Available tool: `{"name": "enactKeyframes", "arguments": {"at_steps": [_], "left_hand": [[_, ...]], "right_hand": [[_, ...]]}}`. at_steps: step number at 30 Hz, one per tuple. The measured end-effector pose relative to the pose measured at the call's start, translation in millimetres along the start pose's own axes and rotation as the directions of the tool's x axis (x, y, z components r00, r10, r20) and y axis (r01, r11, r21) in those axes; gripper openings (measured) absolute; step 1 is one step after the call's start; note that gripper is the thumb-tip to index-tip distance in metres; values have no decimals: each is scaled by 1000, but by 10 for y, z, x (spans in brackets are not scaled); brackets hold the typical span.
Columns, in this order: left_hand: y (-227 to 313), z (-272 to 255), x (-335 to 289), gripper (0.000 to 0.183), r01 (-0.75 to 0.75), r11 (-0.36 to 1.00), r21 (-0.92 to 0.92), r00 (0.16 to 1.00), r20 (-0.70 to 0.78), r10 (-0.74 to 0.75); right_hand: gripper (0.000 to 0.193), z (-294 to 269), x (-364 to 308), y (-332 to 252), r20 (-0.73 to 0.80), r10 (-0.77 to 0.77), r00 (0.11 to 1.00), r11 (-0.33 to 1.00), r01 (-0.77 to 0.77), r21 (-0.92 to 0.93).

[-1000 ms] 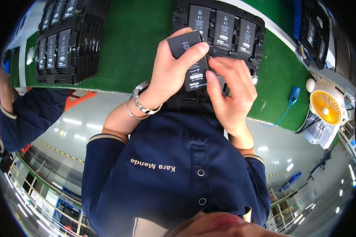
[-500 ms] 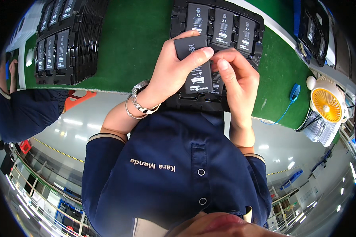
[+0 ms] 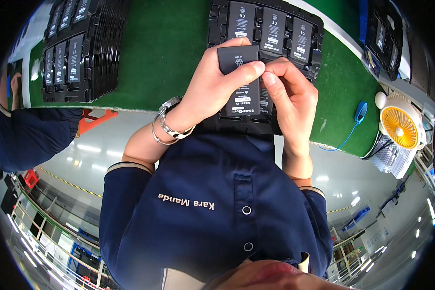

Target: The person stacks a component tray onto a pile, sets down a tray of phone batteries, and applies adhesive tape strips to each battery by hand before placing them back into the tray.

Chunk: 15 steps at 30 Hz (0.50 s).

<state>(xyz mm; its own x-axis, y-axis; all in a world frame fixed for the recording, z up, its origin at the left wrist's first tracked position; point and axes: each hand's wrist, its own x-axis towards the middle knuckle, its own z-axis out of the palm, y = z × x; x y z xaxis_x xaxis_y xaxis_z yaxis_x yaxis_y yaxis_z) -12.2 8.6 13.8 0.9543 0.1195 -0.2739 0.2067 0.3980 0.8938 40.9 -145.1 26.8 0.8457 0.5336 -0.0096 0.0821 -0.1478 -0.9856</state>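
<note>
So we've got a flat black rectangular battery (image 3: 246, 96) in our left hand (image 3: 220, 82), printed side up. That hand is clamped on it, thumb pressed across the face and fingers tucked around the far end. Our right hand (image 3: 292, 89) has its thumb and index fingertips brought together at the battery's right edge, right by the left thumb tip; we can't tell whether they're pinching anything.

The battery is over the near part of a black moulded plastic tray (image 3: 216, 30), though we can't say if it touches down. A row of three similar black batteries (image 3: 274, 30) sits in the tray's far half, and part of another shows under our hands.

All this is on a green work surface (image 3: 159, 53). Off to our left there's a tall stack of black plastic trays (image 3: 105, 58); to our right, a round white fan with a yellow grille (image 3: 399, 126).
</note>
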Motion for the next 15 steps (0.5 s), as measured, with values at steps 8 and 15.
{"name": "enactKeyframes", "arguments": {"at_steps": [8, 15], "left_hand": [[-25, 20, 12, 18, -44, 998, -54, 999, 3, 45], [-36, -146, -10, 18, 56, 985, -162, 995, -75, -69]], "right_hand": [[16, -10, 22, -10, 64, 110, 992, 970, -121, 210], [20, -335, 46, 35, 268, -239, 933, 763, 351, -542]]}}
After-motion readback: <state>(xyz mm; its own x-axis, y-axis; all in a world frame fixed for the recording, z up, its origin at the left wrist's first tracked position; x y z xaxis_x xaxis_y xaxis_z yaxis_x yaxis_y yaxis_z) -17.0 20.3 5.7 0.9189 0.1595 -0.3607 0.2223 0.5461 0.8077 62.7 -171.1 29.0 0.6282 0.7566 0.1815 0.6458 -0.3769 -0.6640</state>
